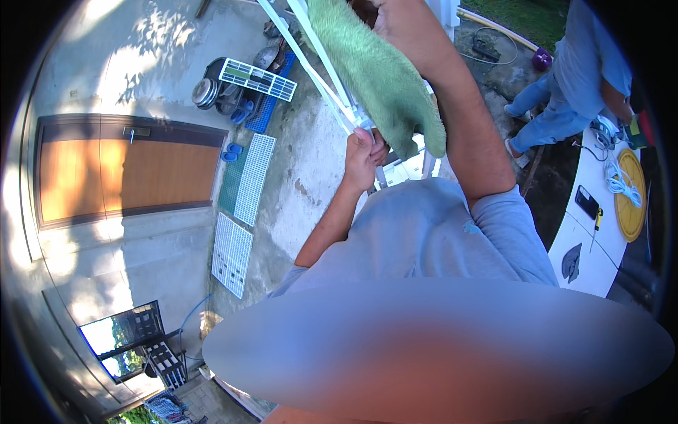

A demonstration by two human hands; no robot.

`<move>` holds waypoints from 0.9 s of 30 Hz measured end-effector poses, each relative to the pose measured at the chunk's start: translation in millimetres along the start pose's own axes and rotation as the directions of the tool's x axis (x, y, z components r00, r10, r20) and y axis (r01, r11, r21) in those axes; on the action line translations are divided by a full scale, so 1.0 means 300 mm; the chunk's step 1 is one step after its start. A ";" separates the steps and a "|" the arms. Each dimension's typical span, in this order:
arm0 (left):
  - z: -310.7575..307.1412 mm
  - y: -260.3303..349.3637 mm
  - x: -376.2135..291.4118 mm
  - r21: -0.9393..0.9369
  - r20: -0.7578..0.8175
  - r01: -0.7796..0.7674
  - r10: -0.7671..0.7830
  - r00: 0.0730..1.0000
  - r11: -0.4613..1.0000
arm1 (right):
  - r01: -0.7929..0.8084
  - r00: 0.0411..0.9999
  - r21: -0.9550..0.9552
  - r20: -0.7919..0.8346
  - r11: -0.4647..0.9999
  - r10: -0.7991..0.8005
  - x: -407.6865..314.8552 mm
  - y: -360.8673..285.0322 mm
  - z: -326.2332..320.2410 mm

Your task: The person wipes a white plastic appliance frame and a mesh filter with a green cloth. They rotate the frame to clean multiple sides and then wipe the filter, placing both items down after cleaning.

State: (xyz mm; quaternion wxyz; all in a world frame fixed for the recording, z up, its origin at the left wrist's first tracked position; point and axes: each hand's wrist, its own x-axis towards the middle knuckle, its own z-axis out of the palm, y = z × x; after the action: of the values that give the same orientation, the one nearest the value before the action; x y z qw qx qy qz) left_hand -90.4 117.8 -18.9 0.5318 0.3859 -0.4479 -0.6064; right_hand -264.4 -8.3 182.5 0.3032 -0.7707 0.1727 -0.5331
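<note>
At the top, a fuzzy green cloth (373, 71) hangs beside a frame of slim white bars (324, 53), its lower end falling in front of my shirt. My left hand (363, 159) is closed around the frame's lower joint, just left of the cloth. My right hand (391, 20) is raised at the top edge, next to the cloth's upper part. Its fingers are partly cut off and hidden, so what it holds cannot be told. Below the cloth, part of a white panelled structure (405, 168) shows in front of my body.
At right, another person (580, 79) stands by a white table (567, 236) with a phone (587, 201), a yellow-handled screwdriver (598, 220), cables (621, 183) and a yellow round lid (630, 196). Left are floor grates (254, 177), blue slippers (232, 152), cookware (205, 93) and a wooden door (159, 169).
</note>
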 end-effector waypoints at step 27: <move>-0.061 0.028 0.032 -0.060 -0.089 -0.046 0.041 0.995 0.997 | -0.493 0.804 0.579 0.019 0.649 0.594 -0.733 0.176 -0.006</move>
State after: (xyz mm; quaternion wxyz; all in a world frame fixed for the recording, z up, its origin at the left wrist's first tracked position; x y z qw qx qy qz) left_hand -71.8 105.5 -16.3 0.5759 0.3856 -0.4131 -0.5908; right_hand -344.9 80.7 -9.0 0.6441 -0.5103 0.2588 -0.5077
